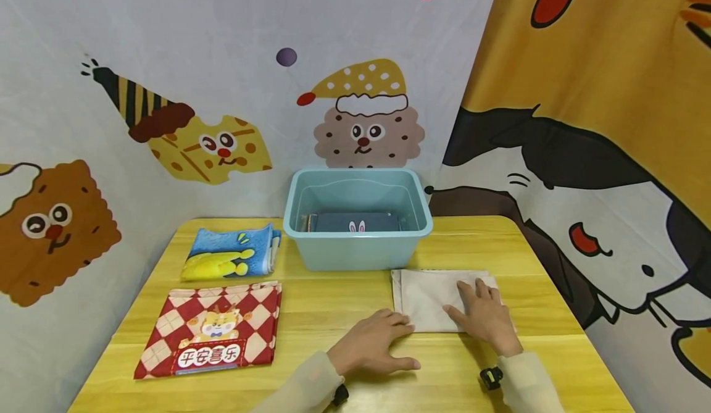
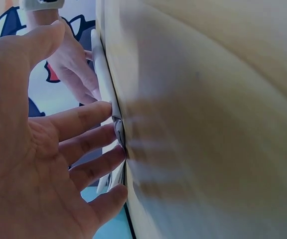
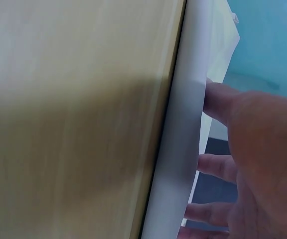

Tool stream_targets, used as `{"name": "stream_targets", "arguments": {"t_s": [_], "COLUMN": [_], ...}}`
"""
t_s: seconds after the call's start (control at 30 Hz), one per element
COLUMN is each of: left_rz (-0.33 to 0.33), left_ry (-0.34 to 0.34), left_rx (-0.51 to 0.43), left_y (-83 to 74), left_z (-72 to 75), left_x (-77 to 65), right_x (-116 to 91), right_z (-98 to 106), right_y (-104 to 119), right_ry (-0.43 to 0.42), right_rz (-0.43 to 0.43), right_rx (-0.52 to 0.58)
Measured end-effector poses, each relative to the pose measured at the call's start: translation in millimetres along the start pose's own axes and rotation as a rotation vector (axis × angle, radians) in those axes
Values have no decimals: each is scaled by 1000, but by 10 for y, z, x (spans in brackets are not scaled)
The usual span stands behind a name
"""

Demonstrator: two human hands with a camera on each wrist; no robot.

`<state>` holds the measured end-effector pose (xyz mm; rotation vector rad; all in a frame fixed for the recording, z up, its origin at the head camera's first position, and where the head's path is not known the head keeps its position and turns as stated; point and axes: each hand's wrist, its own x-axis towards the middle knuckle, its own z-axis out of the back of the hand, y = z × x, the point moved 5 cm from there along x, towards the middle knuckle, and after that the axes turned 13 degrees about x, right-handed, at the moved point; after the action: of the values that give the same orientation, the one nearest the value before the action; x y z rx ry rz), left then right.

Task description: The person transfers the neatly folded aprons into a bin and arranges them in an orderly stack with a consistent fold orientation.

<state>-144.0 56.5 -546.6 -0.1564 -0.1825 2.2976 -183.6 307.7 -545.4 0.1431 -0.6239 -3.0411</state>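
A folded off-white cloth (image 1: 428, 302) lies flat on the table's right half, in front of the blue bin. My right hand (image 1: 486, 314) rests on its right part, fingers spread over the top; in the right wrist view the fingertips press on the folded cloth (image 3: 183, 119). At the cloth's near left corner is my left hand (image 1: 373, 344), its fingers extended and the thumb apart. The left wrist view shows the left fingertips (image 2: 117, 149) touching the cloth's edge at the tabletop, with the palm raised.
A light blue plastic bin (image 1: 358, 252) stands at the table's back, with a dark folded item (image 1: 333, 221) bearing rabbit ears inside. To the left lie a folded blue and yellow cloth (image 1: 228, 254) and a folded red checked cloth (image 1: 255, 320). A printed curtain (image 1: 222, 42) hangs behind.
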Motion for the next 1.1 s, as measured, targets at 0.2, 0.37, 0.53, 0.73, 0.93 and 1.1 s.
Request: {"name": "stream_targets", "arguments": {"t_s": [0.2,0.37,0.53,0.73,0.93,1.1], "left_rz": [5,16,36,57,61,68], "left_ry": [-18,-8,-2,-2,-8,-10], "left_rx": [4,-16,-28,-39,-46,-69], "left_y": [65,115,186,265,328,392], "left_z": [6,21,30,52,76,110], "left_x": [-95,-171,-253,-361,-447,-547], "right_x": [0,-2,-8,-27,-27,-41], "right_z": [-58,-92,-129,-152,-179,-217], "right_y": [97,174,284,421,479,507], "right_ry": [0,-6,-13,-49,-54,-34], "right_rz": [-7,-10,1,30,57,87], "right_rx": [-5,4,-2,-24,-41,-49]}}
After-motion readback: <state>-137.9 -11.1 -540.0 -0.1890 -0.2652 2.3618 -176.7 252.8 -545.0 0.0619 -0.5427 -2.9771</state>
